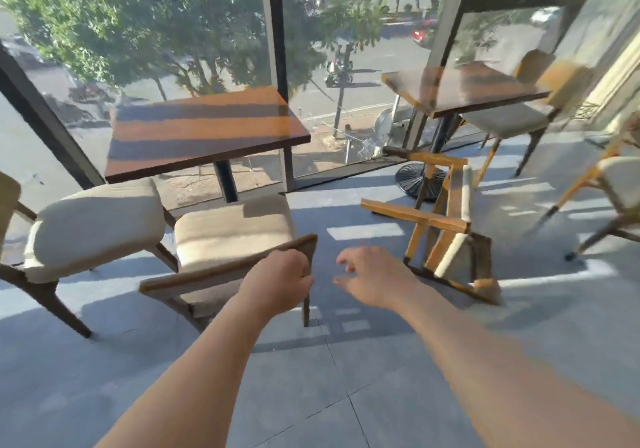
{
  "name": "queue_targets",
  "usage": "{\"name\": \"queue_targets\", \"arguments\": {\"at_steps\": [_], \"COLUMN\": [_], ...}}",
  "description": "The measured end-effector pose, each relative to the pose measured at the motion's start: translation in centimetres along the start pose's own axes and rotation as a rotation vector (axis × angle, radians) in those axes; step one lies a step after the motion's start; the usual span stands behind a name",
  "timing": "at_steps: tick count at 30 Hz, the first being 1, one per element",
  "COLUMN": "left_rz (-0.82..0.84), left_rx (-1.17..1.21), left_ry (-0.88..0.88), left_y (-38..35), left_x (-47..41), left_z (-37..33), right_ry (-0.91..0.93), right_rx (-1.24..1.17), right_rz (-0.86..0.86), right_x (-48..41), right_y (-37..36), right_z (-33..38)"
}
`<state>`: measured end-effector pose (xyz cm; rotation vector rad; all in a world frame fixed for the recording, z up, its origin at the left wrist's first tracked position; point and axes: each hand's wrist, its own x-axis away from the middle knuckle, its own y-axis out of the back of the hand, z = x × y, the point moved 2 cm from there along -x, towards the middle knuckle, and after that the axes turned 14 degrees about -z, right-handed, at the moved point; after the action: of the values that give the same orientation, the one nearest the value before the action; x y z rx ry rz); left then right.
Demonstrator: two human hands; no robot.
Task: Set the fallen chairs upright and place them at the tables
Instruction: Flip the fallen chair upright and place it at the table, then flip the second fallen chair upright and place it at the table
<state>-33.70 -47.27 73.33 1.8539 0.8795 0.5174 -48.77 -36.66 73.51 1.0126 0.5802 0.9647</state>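
Observation:
An upright chair [232,229] with a beige seat and wooden back stands before the left wooden table [204,128]. My left hand [277,283] is shut on the right end of its backrest. My right hand [370,279] hovers open over the floor, just right of that chair, holding nothing. A fallen chair [446,225] lies on its side on the floor to the right, legs sticking out, near the base of the right table [460,89].
Another beige chair [90,229] stands at the left of the left table. Two more upright chairs stand at the right, one behind the right table [519,118] and one at the edge [620,184]. Glass walls [173,31] close the far side. Grey floor lies nearest me.

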Motion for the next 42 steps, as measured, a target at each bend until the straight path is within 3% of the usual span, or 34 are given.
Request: {"name": "queue_targets", "arguments": {"at_steps": [5,11,17,22,33,37,42], "left_rz": [-0.010,-0.025,-0.001,-0.050,-0.146,-0.280,-0.263], "left_rx": [0.122,-0.042,-0.045,-0.050,-0.136,-0.093,-0.116], "left_ry": [-0.127,-0.324,-0.414,-0.484,-0.544,-0.456,-0.355], "left_y": [-1.9,-9.0,-14.1,-16.3,-21.1,-21.2,-23.6], "left_x": [0.8,0.8,0.4,-2.7,-17.4,-21.6,-26.6], "left_z": [-16.1,-36.7,-56.7,-69.7,-88.7,-94.1,-98.1], "right_ry": [-0.183,-0.446,-0.499,-0.510,-0.490,-0.391,-0.248], "right_rx": [-0.034,-0.100,0.000,0.046,0.144,0.135,0.159], "right_rz": [-0.169,-0.352,-0.393,-0.464,-0.508,-0.512,-0.505], "right_x": [8.4,18.3,24.7,24.3,15.1,11.7,5.1], "right_y": [12.2,24.4,35.2,43.2,56.6,62.0,66.5], "right_z": [-11.3,-28.7,-44.6,-53.9,-71.5,-76.0,-82.0]}}
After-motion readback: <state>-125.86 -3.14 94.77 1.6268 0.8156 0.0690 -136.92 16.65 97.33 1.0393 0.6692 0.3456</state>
